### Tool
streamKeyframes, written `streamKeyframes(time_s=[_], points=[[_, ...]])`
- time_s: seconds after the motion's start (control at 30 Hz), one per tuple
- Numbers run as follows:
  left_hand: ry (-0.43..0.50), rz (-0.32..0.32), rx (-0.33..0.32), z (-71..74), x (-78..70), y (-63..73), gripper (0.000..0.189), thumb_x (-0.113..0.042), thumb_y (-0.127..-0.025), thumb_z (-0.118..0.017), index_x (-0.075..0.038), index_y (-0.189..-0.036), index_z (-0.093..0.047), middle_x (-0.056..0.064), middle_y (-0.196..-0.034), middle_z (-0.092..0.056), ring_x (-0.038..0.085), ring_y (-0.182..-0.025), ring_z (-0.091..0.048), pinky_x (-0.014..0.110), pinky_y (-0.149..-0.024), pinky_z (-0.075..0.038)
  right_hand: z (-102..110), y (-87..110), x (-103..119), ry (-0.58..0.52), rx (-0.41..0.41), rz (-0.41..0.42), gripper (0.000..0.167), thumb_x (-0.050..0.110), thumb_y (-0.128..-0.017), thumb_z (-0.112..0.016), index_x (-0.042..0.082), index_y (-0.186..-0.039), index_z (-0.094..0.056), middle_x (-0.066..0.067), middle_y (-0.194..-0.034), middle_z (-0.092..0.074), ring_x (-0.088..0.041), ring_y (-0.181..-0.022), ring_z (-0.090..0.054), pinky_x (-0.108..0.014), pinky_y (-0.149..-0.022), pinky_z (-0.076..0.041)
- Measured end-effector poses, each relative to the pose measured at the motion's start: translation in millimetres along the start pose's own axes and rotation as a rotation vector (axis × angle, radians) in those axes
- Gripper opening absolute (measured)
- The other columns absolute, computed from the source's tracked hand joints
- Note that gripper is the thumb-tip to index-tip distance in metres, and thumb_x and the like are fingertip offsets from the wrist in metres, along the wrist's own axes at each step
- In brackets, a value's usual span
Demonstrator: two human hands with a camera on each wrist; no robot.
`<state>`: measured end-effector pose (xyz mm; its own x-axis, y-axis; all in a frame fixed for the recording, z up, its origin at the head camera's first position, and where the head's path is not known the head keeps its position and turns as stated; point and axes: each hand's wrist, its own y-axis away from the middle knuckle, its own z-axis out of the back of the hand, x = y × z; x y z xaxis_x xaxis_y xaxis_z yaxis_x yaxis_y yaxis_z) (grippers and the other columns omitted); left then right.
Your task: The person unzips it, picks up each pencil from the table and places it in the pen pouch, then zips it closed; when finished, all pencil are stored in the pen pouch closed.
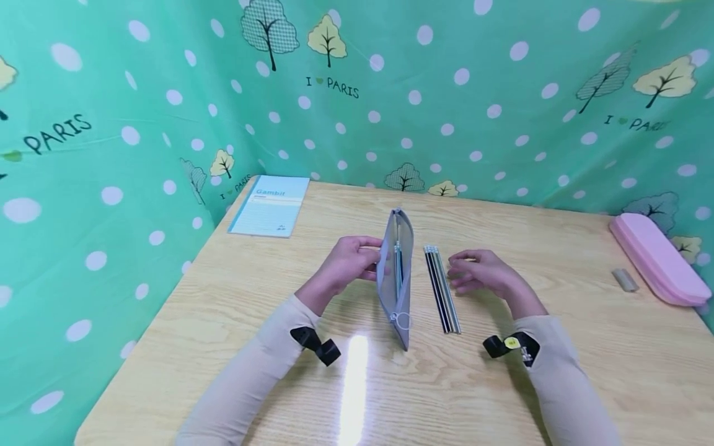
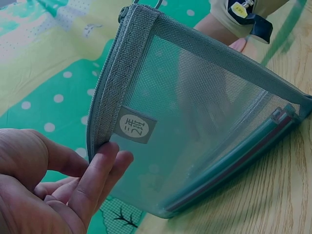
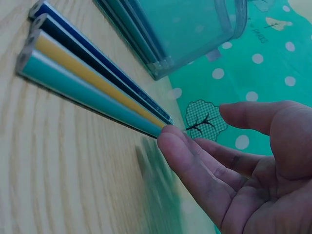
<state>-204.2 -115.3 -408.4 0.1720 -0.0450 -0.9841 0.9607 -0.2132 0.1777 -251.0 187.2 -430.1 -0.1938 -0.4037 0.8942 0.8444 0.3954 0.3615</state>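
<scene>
A grey mesh zip pouch (image 1: 395, 279) stands upright on the table with its zip open, and several pencils (image 1: 398, 266) lie inside it. My left hand (image 1: 351, 263) pinches the pouch's zipped edge below a small label (image 2: 135, 125). Just right of the pouch, several pencils (image 1: 442, 290) in dark blue, black, yellow and teal lie side by side on the table. My right hand (image 1: 482, 272) is beside their far ends, thumb spread from the fingers and nothing held. In the right wrist view its fingertips (image 3: 171, 141) overlap the teal pencil's end; contact is unclear.
A light blue notebook (image 1: 269, 205) lies at the table's back left. Toward the right edge are a pink pencil case (image 1: 661, 259) and a small grey eraser (image 1: 625, 280). A green dotted curtain (image 1: 390, 93) hangs behind the wooden table (image 1: 184, 347).
</scene>
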Motion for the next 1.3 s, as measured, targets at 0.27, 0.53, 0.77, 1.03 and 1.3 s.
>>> streamKeyframes(time_s=[0.27,0.53,0.77,1.03,1.3], points=[[-0.007,-0.006,0.001,-1.4,1.5,-1.0,0.038,0.001,-0.097,-0.053,0.007,-0.134,-0.062,0.023,-0.113,-0.075,0.02,-0.081,-0.075,0.034,-0.076,-0.066,-7,-9.6,-3,0.019,-0.018,-0.025,0.051,0.013,-0.107,-0.052,-0.02,-0.143,-0.037,-0.032,-0.119,-0.065,-0.013,-0.082,-0.071,-0.031,-0.077,-0.066],[-0.006,0.0,0.003,0.0,0.1,-0.2,0.038,0.001,-0.098,-0.054,0.007,-0.135,-0.061,0.023,-0.113,-0.075,0.021,-0.082,-0.076,0.034,-0.076,-0.066,-10,-18.4,-3,0.062,-0.058,-0.064,0.048,0.01,-0.104,-0.057,-0.019,-0.14,-0.042,-0.013,-0.096,-0.071,-0.011,-0.075,-0.07,-0.027,-0.071,-0.066],[-0.01,0.01,0.004,-0.2,0.0,-0.5,0.038,0.001,-0.099,-0.054,0.007,-0.135,-0.061,0.023,-0.114,-0.075,0.021,-0.084,-0.076,0.034,-0.076,-0.066,-16,-20.6,-5,0.184,-0.154,-0.062,0.052,0.003,-0.093,-0.072,-0.016,-0.136,-0.05,-0.014,-0.089,-0.075,-0.012,-0.067,-0.071,-0.027,-0.066,-0.065],[0.002,0.006,0.005,-1.2,1.0,-0.2,0.037,0.002,-0.098,-0.054,0.008,-0.134,-0.061,0.025,-0.114,-0.074,0.019,-0.08,-0.075,0.034,-0.075,-0.067,-20,-17.6,-5,0.29,-0.221,-0.035,0.05,0.001,-0.086,-0.077,-0.015,-0.13,-0.057,-0.022,-0.097,-0.074,-0.014,-0.067,-0.073,-0.028,-0.067,-0.065],[0.001,-0.004,0.0,-2.7,1.4,-0.3,0.039,0.002,-0.098,-0.052,0.009,-0.136,-0.06,0.025,-0.114,-0.074,0.019,-0.08,-0.075,0.034,-0.075,-0.067,-22,-14.5,-4,0.367,-0.253,-0.026,0.05,0.001,-0.082,-0.079,-0.013,-0.126,-0.062,-0.018,-0.095,-0.075,-0.013,-0.064,-0.071,-0.027,-0.066,-0.065]])
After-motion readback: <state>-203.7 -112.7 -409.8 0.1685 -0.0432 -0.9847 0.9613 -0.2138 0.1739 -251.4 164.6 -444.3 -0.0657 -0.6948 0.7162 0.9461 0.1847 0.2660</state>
